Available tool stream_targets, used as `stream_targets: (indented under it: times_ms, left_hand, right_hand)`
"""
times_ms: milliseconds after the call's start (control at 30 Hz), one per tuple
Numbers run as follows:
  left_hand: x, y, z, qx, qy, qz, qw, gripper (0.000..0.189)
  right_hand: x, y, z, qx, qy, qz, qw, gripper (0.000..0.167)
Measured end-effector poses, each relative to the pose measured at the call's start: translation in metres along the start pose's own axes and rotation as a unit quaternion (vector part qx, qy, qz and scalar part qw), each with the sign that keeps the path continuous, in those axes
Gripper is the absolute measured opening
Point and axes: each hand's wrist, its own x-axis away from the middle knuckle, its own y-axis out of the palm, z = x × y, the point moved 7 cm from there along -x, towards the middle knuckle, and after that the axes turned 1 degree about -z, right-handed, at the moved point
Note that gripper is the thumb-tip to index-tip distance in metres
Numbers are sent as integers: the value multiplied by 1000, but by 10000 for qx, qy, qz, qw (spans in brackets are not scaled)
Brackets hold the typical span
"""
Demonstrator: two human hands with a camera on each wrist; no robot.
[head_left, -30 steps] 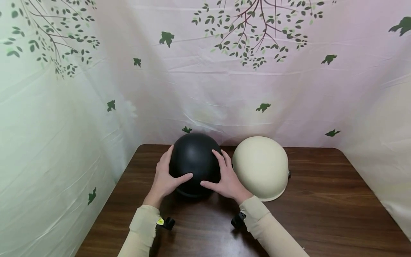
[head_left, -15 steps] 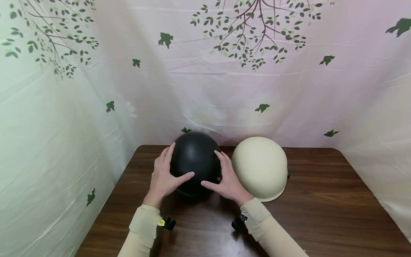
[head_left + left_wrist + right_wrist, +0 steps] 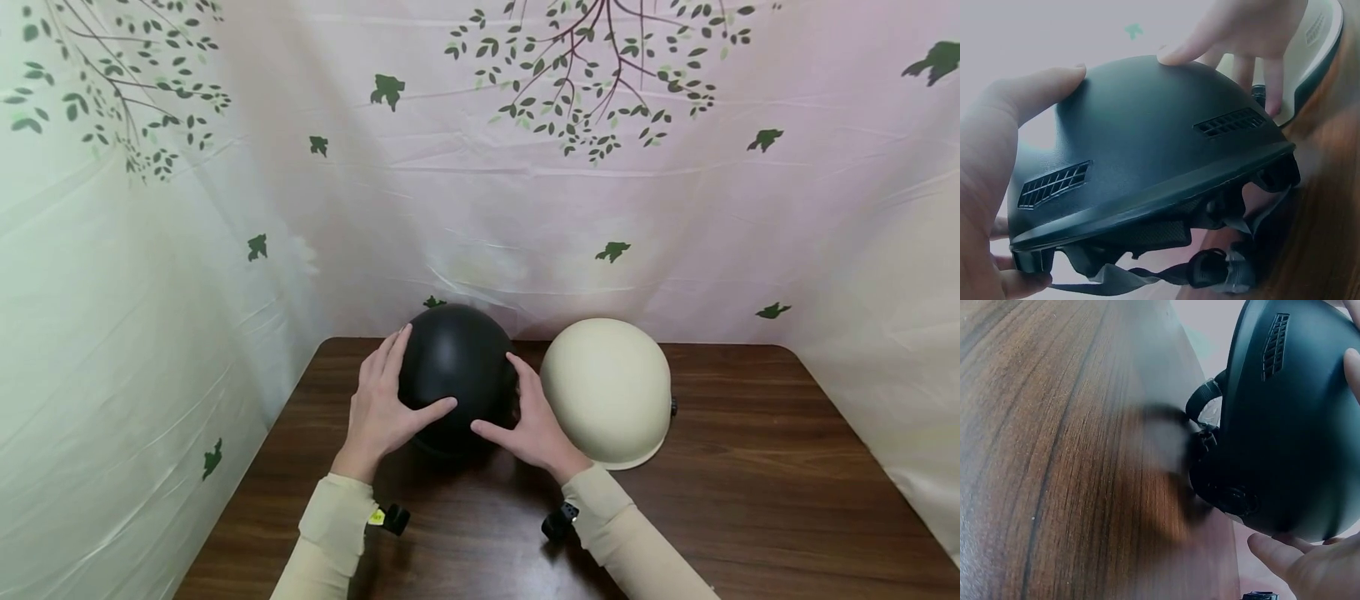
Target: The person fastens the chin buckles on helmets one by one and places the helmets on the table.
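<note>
Both hands hold a black helmet [image 3: 453, 358] near the back edge of the table, one at each side. My left hand [image 3: 377, 414] has its thumb on the near face of the shell; in the left wrist view its fingers curl under the rim. The right hand [image 3: 534, 427] lays its thumb on the shell, with its fingers along the right side. Grilled vents [image 3: 1057, 184] and a dangling chin strap [image 3: 1122, 275] show in the left wrist view. Seen there, the rim is tilted and light shows beneath it. The fingertips on the far right side are partly hidden.
A cream helmet [image 3: 607, 392] sits dome up just right of the right hand, with a small dark knob [image 3: 674, 406] on its side. Behind the brown wooden table [image 3: 750, 467] hangs a pale cloth [image 3: 510, 208] printed with leaves and birds, close to the back edge.
The black helmet has shifted slightly upward in the head view. My right fingers have slid farther down around its right side. The cream helmet has stayed in place.
</note>
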Motion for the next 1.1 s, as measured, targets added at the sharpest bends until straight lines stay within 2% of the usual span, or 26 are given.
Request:
stream_targets:
  times_ms: [467,600,800,1000,1100]
  left_hand:
    - [-5,-10,12,80,532,362,9979,116]
    - [-6,-12,14,88,693,445,9966,115]
    - [-6,-12,17,50,820,461,9956,115]
    - [-6,-11,21,-63,902,467,9948,117]
    - [-4,-10,24,-66,962,486,9942,116]
  right_hand:
    - [5,2,1,-191,213,-8,9996,116]
    - [5,1,0,-67,139,-5,9999,117]
    - [1,-7,-9,460,-226,-85,9986,116]
    - [-6,-17,-35,954,-861,-65,9917,111]
    - [-9,-18,-47,1128,-1049,-127,9880,108]
